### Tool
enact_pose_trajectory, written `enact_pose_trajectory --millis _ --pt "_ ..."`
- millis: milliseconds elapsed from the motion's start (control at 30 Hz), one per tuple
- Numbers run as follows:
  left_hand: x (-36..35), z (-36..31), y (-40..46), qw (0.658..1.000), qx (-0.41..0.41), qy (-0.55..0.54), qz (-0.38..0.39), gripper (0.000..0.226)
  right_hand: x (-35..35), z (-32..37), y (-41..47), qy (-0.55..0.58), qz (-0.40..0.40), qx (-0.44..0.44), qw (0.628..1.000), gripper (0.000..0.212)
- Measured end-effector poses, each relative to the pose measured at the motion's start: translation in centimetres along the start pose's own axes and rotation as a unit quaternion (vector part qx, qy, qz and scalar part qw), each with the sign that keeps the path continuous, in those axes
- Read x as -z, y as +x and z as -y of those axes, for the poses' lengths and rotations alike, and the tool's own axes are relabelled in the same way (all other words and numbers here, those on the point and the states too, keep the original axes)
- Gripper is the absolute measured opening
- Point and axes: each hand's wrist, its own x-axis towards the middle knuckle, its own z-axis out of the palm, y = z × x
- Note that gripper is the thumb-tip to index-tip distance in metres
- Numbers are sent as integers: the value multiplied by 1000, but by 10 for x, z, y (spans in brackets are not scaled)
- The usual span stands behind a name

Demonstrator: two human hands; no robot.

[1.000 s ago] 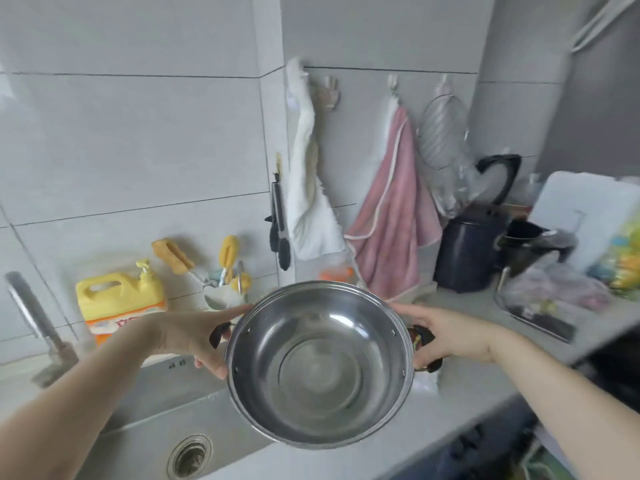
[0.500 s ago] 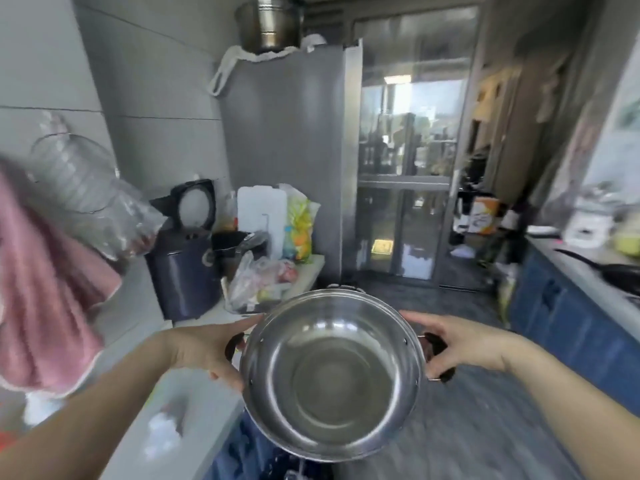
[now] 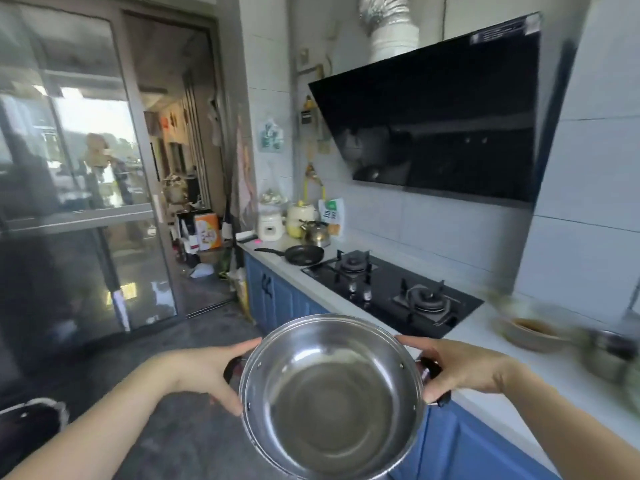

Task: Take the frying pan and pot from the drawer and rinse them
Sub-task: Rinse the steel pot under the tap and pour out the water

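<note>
I hold a shiny steel pot point(image 3: 332, 396) in front of me by its two dark side handles, its open mouth tilted toward the camera. My left hand point(image 3: 204, 370) grips the left handle and my right hand point(image 3: 457, 368) grips the right one. The pot looks empty inside. It hangs over the floor just beside the front edge of the white counter point(image 3: 485, 330). A black frying pan point(image 3: 303, 254) lies on that counter, far ahead, left of the gas hob point(image 3: 391, 292).
Blue cabinets point(image 3: 273, 299) run under the counter on the right. A black range hood point(image 3: 436, 123) hangs above the hob. A kettle point(image 3: 317, 232) and jars stand behind the pan. Blurred bowls point(image 3: 530, 332) sit at the counter's right. Glass sliding doors point(image 3: 76, 188) fill the left.
My view has swung right, from the sink wall past the fridge and doors to the hob side. The pot stays held by both hands in the same grip.
</note>
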Motion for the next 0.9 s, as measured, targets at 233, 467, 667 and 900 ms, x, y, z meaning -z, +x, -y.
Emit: enact_pose_trajectory --millis 233,467,667,900 --pt "-4 -110 196 995 -79 13 66 128 134 -78 -29 13 -76 -68 995 87" --pt "-22 -187 345 984 -119 22 129 111 222 -156 -30 37 -150 -99 983 85" --pt "-35 -220 453 976 -130 61 164 120 253 -209 -15 50 -203 -111 972 88" --pt "-50 -240 553 958 -147 126 211 128 262 -282 6 162 -266 -167 935 83"
